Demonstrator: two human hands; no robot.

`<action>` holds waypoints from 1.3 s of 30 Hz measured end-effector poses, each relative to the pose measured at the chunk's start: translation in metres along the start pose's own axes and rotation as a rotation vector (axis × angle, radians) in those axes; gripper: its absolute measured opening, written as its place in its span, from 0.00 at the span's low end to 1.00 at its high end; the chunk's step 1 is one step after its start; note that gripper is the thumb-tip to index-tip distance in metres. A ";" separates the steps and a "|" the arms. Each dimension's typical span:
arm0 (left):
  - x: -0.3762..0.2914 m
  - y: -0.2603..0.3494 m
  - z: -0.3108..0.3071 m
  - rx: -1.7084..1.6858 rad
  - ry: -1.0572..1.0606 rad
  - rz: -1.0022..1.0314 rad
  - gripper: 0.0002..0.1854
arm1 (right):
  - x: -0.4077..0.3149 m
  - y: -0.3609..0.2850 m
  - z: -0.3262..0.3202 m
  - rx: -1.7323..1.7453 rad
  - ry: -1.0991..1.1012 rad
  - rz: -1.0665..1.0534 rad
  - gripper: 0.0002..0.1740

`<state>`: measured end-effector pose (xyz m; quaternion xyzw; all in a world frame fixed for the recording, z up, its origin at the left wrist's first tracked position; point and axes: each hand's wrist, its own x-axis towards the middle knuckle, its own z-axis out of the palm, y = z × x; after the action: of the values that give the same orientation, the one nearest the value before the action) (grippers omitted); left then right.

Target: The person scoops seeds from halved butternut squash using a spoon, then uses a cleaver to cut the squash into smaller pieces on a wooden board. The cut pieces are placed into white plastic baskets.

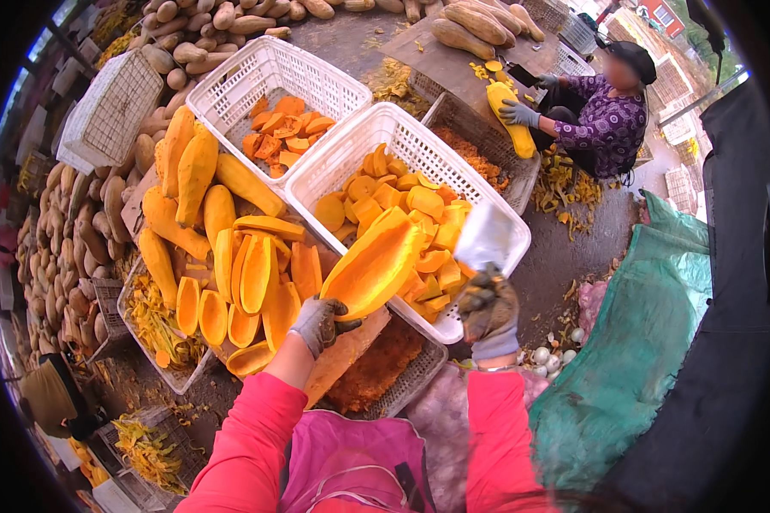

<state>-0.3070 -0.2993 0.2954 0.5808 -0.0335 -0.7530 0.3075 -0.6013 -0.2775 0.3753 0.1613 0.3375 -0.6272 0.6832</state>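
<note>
My left hand (pixel 319 326), in a grey work glove, grips the near end of a peeled, hollowed squash half (pixel 375 263). The half tilts over a white plastic crate (pixel 487 215) with many squash chunks (pixel 430 202) in it. My right hand (pixel 489 314), gloved and dirty, holds a cleaver by its handle at the crate's right side. Motion blurs the cleaver's broad blade (pixel 486 237), which is apart from the half. To the left of my left hand, several scooped squash halves (pixel 255 276) lie on a board, with whole peeled squashes (pixel 196 173) behind them.
Another white crate (pixel 231 96) holds darker orange pieces. Below the board, one crate contains squash pulp (pixel 375 365) and another holds peelings (pixel 167 327). A co-worker (pixel 597 109) at the upper right holds a peeled squash and a dark blade. Green sheeting (pixel 606 365) lies at right.
</note>
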 end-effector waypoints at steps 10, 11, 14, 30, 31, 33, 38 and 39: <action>0.011 -0.024 -0.006 -0.174 -0.031 0.143 0.27 | -0.059 0.004 0.040 -1.031 -0.050 -0.867 0.11; 0.013 -0.025 -0.005 -0.173 -0.046 0.232 0.29 | -0.057 0.011 0.037 -1.111 -0.068 -0.950 0.12; 0.013 -0.024 -0.004 -0.198 -0.094 0.281 0.32 | -0.025 0.033 0.019 -1.633 -0.295 -1.022 0.20; 0.050 0.003 -0.034 0.123 -0.115 0.158 0.20 | 0.012 0.012 0.009 -1.590 -0.003 -0.386 0.25; 0.051 0.012 -0.033 0.186 -0.116 0.178 0.19 | 0.004 0.008 0.013 -1.744 -0.087 -0.486 0.25; 0.047 0.029 -0.027 0.415 -0.104 0.204 0.19 | -0.001 0.004 0.016 -1.906 -0.422 -0.907 0.24; 0.042 0.034 -0.003 0.425 -0.134 0.336 0.19 | 0.048 0.009 -0.001 -2.512 -0.172 -0.309 0.22; 0.044 0.033 0.001 0.426 -0.144 0.382 0.19 | 0.057 0.008 -0.007 -2.487 -0.181 -0.322 0.22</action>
<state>-0.3000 -0.3482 0.2715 0.5606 -0.3211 -0.6967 0.3118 -0.5963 -0.3144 0.3312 -0.6772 0.6669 0.0299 0.3093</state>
